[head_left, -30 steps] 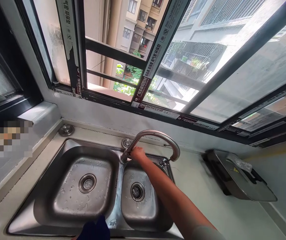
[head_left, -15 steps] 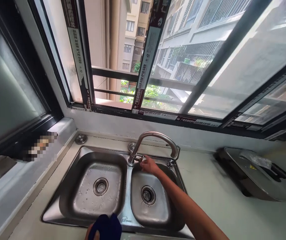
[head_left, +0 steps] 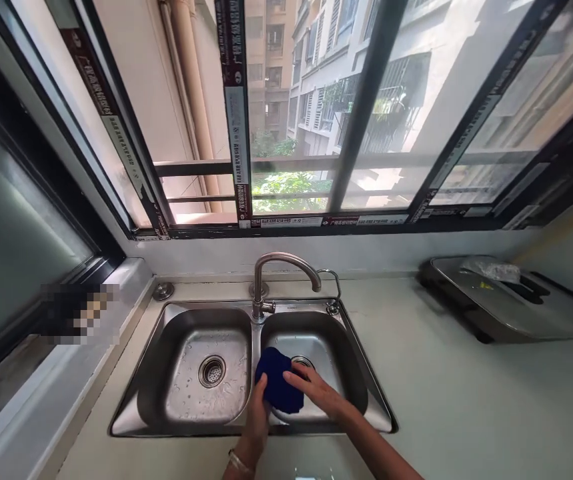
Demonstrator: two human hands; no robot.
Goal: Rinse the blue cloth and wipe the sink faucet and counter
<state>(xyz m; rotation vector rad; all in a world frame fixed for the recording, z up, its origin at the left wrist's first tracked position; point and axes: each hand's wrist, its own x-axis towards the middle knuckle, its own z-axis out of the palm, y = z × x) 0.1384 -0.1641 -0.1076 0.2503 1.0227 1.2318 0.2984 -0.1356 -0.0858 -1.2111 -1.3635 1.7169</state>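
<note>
A dark blue folded cloth (head_left: 281, 383) is held over the front of the double sink (head_left: 259, 427), above the divider and the right basin. My left hand (head_left: 257, 410) grips its left edge, with the thumb on top and the other fingers hidden beneath. On the cloth's right edge lies my right hand (head_left: 316, 390), thumb and fingers closed on it. Behind both hands stands the metal faucet (head_left: 286, 257), its spout turned over the right basin (head_left: 351, 373). No stream of water shows. Water drops dot the left basin (head_left: 191, 393).
A dark flat appliance with a lid (head_left: 506, 300) rests on the right counter (head_left: 441, 393), a crumpled clear plastic bag (head_left: 491, 269) on top. A window (head_left: 291, 223) spans the back wall. One round metal cap (head_left: 163, 291) sits at the back left corner.
My right hand has left the faucet handle and come to the cloth. My left hand has raised the cloth from the front edge to over the sink. The view has shifted.
</note>
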